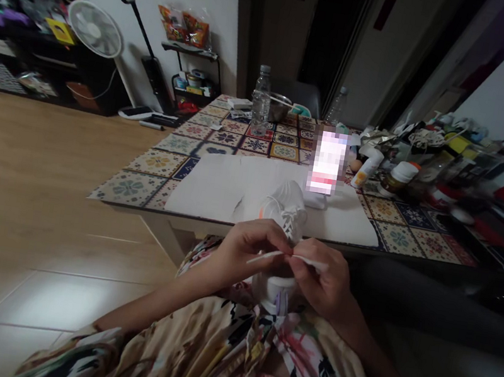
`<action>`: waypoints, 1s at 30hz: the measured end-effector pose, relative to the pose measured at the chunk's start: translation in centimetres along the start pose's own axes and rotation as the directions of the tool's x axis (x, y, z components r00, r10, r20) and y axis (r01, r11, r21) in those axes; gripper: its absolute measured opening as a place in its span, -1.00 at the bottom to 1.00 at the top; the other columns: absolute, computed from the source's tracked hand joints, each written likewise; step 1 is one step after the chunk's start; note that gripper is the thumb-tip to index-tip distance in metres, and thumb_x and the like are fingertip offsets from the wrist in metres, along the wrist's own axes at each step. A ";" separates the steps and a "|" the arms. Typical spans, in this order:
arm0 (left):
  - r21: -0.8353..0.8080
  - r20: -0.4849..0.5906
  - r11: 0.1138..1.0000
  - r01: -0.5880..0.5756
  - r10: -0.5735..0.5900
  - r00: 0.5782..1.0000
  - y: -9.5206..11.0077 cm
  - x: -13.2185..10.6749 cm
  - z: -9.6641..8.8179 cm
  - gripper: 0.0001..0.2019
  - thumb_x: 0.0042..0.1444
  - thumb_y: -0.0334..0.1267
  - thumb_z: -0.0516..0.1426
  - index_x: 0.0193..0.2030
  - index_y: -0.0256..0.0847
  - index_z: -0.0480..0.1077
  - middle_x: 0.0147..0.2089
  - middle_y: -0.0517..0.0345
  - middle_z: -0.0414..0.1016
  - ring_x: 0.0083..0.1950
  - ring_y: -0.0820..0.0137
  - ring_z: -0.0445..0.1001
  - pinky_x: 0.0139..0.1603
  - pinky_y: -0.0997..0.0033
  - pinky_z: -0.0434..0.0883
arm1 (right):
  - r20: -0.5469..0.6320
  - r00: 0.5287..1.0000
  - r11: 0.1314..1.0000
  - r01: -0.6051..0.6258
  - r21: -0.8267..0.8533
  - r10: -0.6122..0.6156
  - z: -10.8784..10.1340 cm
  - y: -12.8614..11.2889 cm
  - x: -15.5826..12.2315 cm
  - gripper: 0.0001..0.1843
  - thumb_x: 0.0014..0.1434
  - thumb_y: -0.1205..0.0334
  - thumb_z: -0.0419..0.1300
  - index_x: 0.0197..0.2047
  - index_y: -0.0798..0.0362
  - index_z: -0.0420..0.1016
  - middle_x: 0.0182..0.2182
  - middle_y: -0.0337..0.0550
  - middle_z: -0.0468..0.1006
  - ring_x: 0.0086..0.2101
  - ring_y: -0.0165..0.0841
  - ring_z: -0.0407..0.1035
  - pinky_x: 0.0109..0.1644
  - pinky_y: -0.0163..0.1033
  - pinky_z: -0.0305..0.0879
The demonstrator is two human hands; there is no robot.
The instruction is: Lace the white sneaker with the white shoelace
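A white sneaker (285, 203) rests between my lap and the table edge, its toe pointing away from me and its heel near my body. Above its opening, my left hand (255, 246) and my right hand (321, 276) meet with fingertips pinched together. Both hands grip a white shoelace (267, 256); one end sticks out to the left and another to the right. The laced front of the shoe shows just beyond my fingers. Exactly how the lace crosses between the fingertips is hidden.
White paper (214, 182) covers part of the patterned table (137, 186). A lit phone (327, 162), blurred out, stands behind the shoe. Farther back are a plastic bottle (260, 104) and a metal bowl (280, 109). Jars and a white bottle (367, 168) crowd the right side.
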State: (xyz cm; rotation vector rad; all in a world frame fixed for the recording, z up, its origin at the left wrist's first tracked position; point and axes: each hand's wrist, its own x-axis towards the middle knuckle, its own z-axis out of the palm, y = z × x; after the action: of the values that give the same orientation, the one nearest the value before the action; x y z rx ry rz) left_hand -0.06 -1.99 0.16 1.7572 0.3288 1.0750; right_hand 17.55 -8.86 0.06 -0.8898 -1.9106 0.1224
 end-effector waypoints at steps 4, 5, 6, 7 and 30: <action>-0.048 0.079 0.998 0.034 -0.030 0.996 0.1 -0.2 0.3 -0.96 0.09 -0.34 0.29 -0.36 -0.24 0.53 -0.34 0.07 0.57 -0.30 0.44 0.52 -0.27 0.47 0.46 | -0.185 0.971 0.985 -0.130 0.115 0.150 0.1 -0.1 -0.5 -0.82 0.30 0.35 0.09 -0.34 0.00 0.43 -0.48 -0.26 0.50 -0.45 -0.42 0.40 -0.33 -0.32 0.33; -0.062 0.097 0.997 0.047 -0.041 0.994 0.2 -0.2 0.3 -0.96 0.08 -0.35 0.29 -0.36 -0.24 0.53 -0.35 0.06 0.57 -0.29 0.43 0.52 -0.26 0.47 0.47 | -0.245 0.947 0.973 -0.177 0.146 0.209 0.2 0.0 -0.6 -0.80 0.30 0.33 0.09 -0.37 0.00 0.41 -0.52 -0.28 0.46 -0.48 -0.43 0.37 -0.37 -0.33 0.32; -0.074 0.103 0.996 0.055 -0.047 0.994 0.2 -0.3 0.4 -0.96 0.08 -0.36 0.29 -0.37 -0.24 0.53 -0.36 0.06 0.57 -0.30 0.43 0.53 -0.25 0.46 0.47 | -0.299 0.918 0.961 -0.219 0.168 0.262 0.3 0.0 -0.7 -0.79 0.30 0.32 0.12 -0.40 0.00 0.39 -0.54 -0.30 0.43 -0.51 -0.43 0.35 -0.40 -0.34 0.30; -0.085 0.098 0.995 0.057 -0.049 0.994 0.3 -0.3 0.5 -0.95 0.07 -0.35 0.30 -0.39 -0.24 0.53 -0.37 0.06 0.57 -0.31 0.43 0.53 -0.26 0.46 0.47 | -0.333 0.894 0.951 -0.254 0.177 0.300 0.4 0.1 -0.7 -0.80 0.28 0.30 0.15 -0.41 0.00 0.38 -0.55 -0.31 0.41 -0.52 -0.44 0.33 -0.43 -0.35 0.28; -0.332 -0.068 0.908 0.256 -0.294 0.954 0.6 0.0 1.2 -0.82 -0.11 -0.24 0.38 -0.43 -0.28 0.54 -0.47 0.18 0.56 -0.45 0.48 0.44 -0.35 0.47 0.42 | -0.071 0.968 0.936 0.213 -0.279 -0.242 -0.1 0.8 -0.4 -0.68 0.21 0.43 0.17 -0.03 -0.17 0.43 -0.32 -0.18 0.54 -0.35 -0.32 0.44 -0.27 -0.19 0.38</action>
State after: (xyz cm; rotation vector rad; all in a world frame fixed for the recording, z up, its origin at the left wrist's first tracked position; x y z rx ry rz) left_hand 0.66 -3.00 0.56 1.3174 0.4352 0.9659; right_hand 18.12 -8.61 -0.56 -0.8259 -1.9444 -0.3259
